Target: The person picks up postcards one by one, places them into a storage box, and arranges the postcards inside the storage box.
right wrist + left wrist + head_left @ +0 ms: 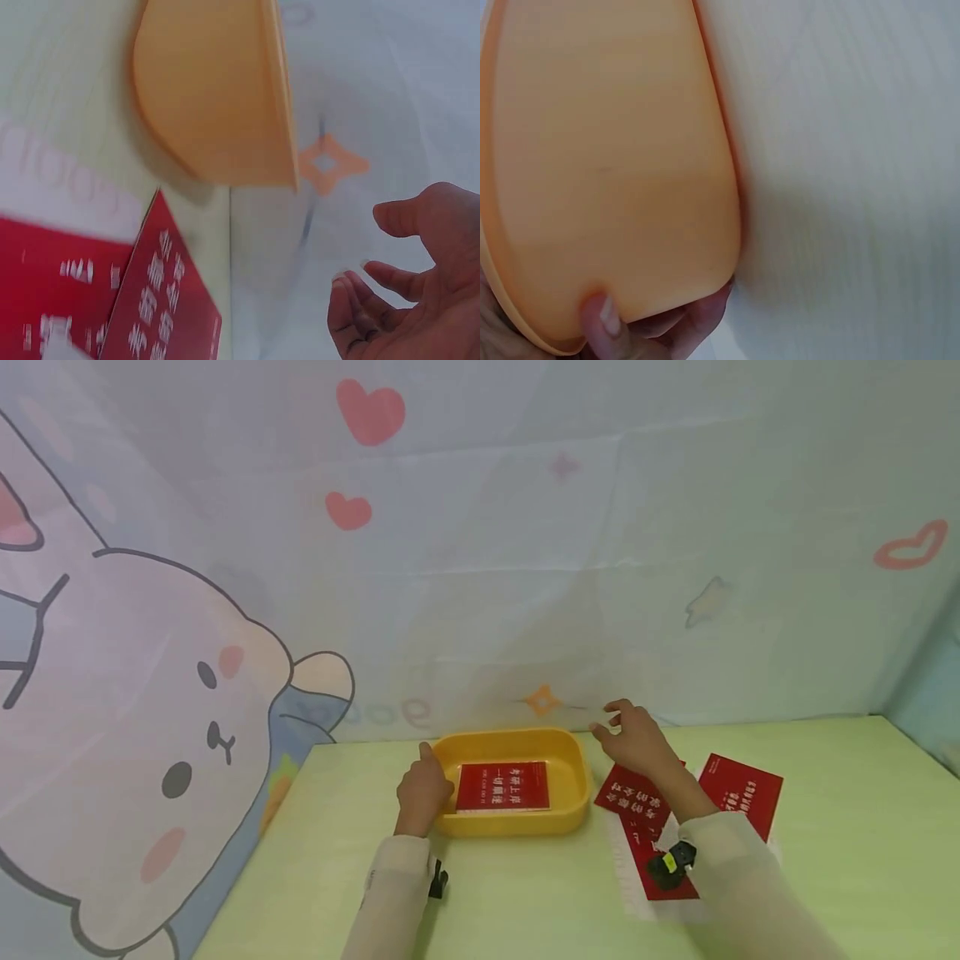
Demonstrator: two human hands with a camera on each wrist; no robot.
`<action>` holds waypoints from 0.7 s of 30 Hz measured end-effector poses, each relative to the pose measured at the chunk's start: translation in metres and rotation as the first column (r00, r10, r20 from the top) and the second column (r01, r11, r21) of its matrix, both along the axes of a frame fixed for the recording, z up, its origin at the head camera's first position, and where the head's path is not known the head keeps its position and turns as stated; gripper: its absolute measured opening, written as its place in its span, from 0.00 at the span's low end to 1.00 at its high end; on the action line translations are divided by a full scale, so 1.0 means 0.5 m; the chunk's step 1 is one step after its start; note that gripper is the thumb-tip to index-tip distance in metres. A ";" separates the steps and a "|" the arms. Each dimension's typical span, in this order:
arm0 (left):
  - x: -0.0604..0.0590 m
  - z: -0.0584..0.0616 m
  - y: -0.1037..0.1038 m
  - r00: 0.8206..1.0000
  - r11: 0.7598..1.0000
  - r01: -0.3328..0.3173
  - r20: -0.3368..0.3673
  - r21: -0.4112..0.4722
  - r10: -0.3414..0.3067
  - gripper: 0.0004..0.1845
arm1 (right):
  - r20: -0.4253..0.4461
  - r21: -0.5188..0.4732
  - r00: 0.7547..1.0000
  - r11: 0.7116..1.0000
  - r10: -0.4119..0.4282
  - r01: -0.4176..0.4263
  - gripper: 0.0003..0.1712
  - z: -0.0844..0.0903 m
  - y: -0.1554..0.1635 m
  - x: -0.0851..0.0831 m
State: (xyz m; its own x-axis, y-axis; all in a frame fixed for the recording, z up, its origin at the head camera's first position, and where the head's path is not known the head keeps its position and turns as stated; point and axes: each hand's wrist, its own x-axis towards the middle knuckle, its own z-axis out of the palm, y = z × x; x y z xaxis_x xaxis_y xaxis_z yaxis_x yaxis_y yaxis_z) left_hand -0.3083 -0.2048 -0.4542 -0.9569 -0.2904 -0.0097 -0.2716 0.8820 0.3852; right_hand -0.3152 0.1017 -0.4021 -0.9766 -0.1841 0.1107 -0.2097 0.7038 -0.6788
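Yellow oval plastic tray (573,768) sits on the pale green counter (840,827) near the back curtain, 1 red printed card (502,785) flat inside it. Left hand (422,789) grips the tray's left rim, fingers curled under the lip — likely bracing it so it can't slide. Right hand (633,739) hovers just past the tray's right end, fingers loosely spread, holding nothing. More red printed cards (738,793) lie under the right forearm — close supply.

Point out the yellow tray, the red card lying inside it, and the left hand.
yellow tray (567,758): head view, bare right inner wall.
red card (502,786): head view, middle of its printed face.
left hand (422,793): head view, back of the hand.
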 end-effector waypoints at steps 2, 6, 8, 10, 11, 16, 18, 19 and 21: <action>0.000 0.002 -0.001 1.000 1.000 -0.004 0.000 0.004 0.004 0.33 | 0.006 0.011 1.000 1.000 -0.007 0.007 0.33 -0.003 0.019 -0.002; 0.001 0.005 -0.004 1.000 1.000 -0.017 0.000 0.012 0.017 0.31 | 0.022 0.053 0.999 0.998 -0.028 0.027 0.33 -0.017 0.051 -0.003; 0.000 0.005 -0.005 1.000 1.000 -0.017 0.003 0.015 0.017 0.31 | 0.026 0.081 0.999 0.996 -0.040 0.038 0.34 -0.027 0.066 -0.003; 0.001 0.005 -0.005 1.000 1.000 -0.015 0.007 0.016 0.015 0.31 | 0.032 0.110 0.998 0.993 -0.055 0.051 0.36 -0.037 0.079 -0.004; 0.001 0.004 -0.005 1.000 1.000 -0.014 0.006 0.016 0.014 0.31 | 0.035 0.126 0.998 0.990 -0.061 0.057 0.37 -0.043 0.086 -0.005; 0.003 0.003 -0.001 1.000 1.000 -0.008 -0.005 0.015 0.008 0.32 | 0.081 0.172 0.991 0.981 -0.103 0.088 0.43 -0.069 0.110 -0.014; 0.002 0.000 0.000 1.000 1.000 -0.004 -0.011 0.010 0.004 0.32 | 0.100 0.177 0.989 0.980 -0.113 0.094 0.44 -0.078 0.121 -0.017; 0.001 -0.001 0.001 1.000 1.000 -0.002 -0.014 0.006 0.002 0.32 | 0.107 0.178 0.987 0.979 -0.116 0.096 0.45 -0.081 0.126 -0.018; 0.001 -0.003 0.002 1.000 1.000 -0.004 -0.013 0.004 0.004 0.32 | 0.117 0.182 0.986 0.979 -0.117 0.095 0.46 -0.085 0.136 -0.019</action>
